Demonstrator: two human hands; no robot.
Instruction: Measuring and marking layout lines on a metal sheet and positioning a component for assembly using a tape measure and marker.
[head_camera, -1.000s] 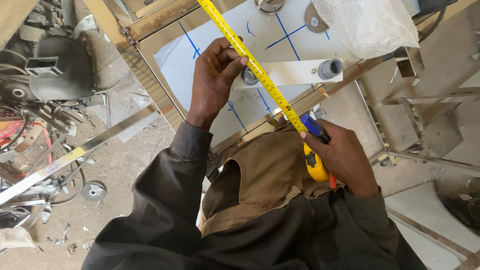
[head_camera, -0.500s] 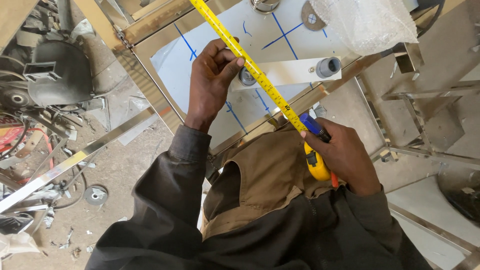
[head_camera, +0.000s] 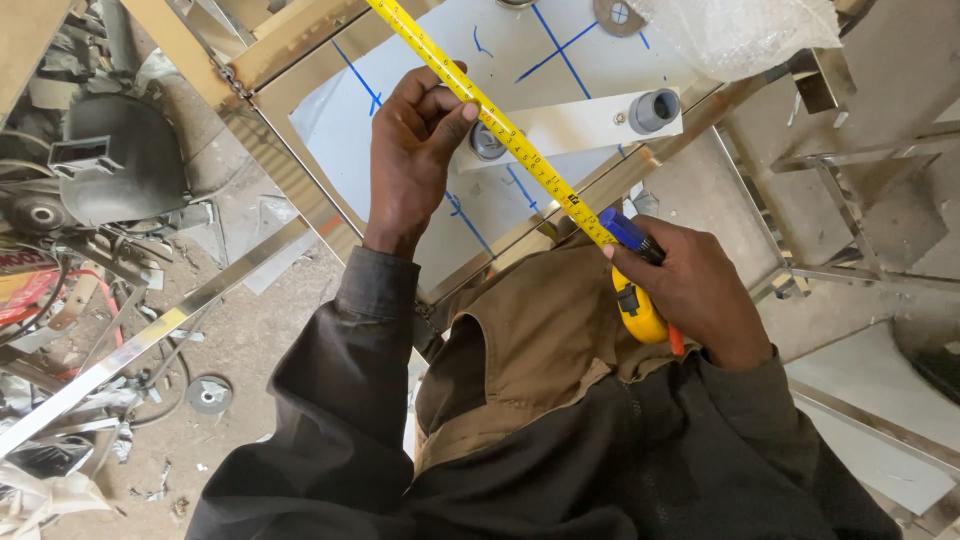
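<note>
so right hand (head_camera: 690, 295) was wrapped around the yellow tape measure case (head_camera: 638, 312) down by the brown jacket (head_camera: 530, 340), blade (head_camera: 500, 135) stretched diagonally over the white sheet (head_camera: 400, 120). left hand (head_camera: 415, 150) pinched the blade flat beside a grey fitting (head_camera: 487, 143).

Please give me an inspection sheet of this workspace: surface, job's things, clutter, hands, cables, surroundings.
Surface: white sheet with blue lines, inside a metal frame.
Job's things: yellow tape measure stretched across the sheet; white bar with grey fittings under it.
Clutter: plastic wrap at the top edge.
Hands: left hand pins the tape; right hand holds its case.
Cables: red cable on the floor.
Surroundings: dark welding mask, metal strip, scraps.
</note>
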